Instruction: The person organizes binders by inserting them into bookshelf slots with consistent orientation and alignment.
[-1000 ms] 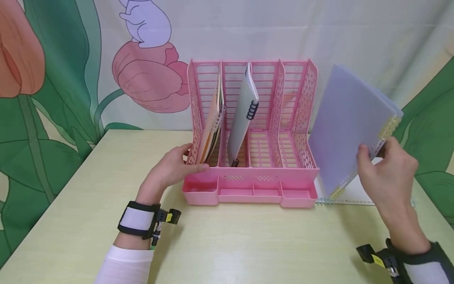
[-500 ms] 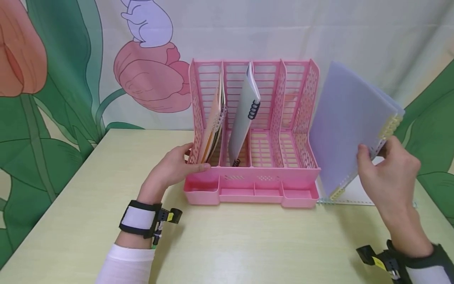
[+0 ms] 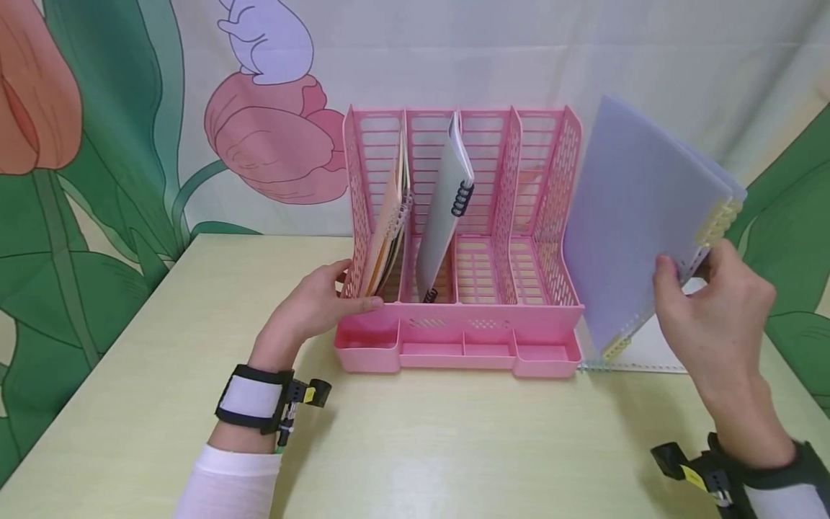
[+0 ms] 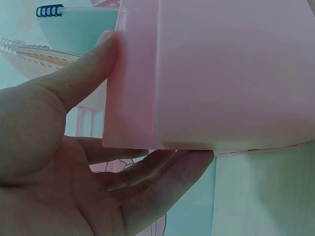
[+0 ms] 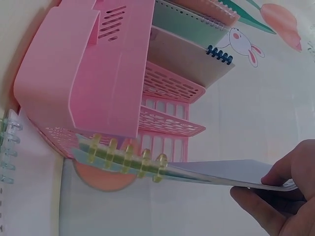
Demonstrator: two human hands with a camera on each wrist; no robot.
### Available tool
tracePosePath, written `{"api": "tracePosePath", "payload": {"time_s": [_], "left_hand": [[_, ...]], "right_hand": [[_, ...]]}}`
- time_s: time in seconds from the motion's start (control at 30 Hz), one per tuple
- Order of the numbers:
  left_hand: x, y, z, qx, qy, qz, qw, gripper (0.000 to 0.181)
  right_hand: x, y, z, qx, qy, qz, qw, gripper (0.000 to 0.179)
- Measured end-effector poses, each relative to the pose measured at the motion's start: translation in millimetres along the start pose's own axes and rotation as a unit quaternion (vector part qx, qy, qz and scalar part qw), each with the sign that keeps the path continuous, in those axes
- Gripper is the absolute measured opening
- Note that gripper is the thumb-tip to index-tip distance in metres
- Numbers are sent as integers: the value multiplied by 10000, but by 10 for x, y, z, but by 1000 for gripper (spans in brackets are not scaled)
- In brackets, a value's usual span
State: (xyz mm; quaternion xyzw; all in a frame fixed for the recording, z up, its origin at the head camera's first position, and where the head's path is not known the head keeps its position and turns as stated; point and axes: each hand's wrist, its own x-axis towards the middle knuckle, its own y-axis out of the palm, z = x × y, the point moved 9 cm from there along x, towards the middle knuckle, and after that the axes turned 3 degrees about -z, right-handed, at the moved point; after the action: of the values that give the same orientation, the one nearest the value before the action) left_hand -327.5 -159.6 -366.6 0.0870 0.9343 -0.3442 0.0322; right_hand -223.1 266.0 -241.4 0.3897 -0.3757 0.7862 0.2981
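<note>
rising (slightly), the right hand [image 3: 721,317] grips a notebook [image 3: 638,216].

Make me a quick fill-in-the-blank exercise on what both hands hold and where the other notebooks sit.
1. The right hand holds the lilac spiral notebook, whose binding rings are ____.
2. The left hand grips the desk organizer, which is coloured ____.
3. Counting from the left in the head view, the dark-ringed notebook stands in the ____ compartment.
4. In that view, the white-paged notebook lies to the organizer's ____.

Missing words: yellow; pink; second; right.
</note>
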Motion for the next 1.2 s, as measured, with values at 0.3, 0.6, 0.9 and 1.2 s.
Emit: {"api": "tracePosePath", "payload": {"time_s": [0.3,0.6,0.9,1.2], "left_hand": [[-15,12,38,34,-28,20,10000,89],[-13,11,38,5,-19,6,10000,89],[-11,-4,20,9,53,-5,10000,90],[-8,-9,0,-46,24,-4,10000,90]], "right_hand": [[12,-32,31,48,229,85,9997,31],[44,-119,89,69,10,-190,9998,29],[82,-199,149,232,21,-329,9992,29],[91,-290,171,374,44,-473,9982,31]]}}
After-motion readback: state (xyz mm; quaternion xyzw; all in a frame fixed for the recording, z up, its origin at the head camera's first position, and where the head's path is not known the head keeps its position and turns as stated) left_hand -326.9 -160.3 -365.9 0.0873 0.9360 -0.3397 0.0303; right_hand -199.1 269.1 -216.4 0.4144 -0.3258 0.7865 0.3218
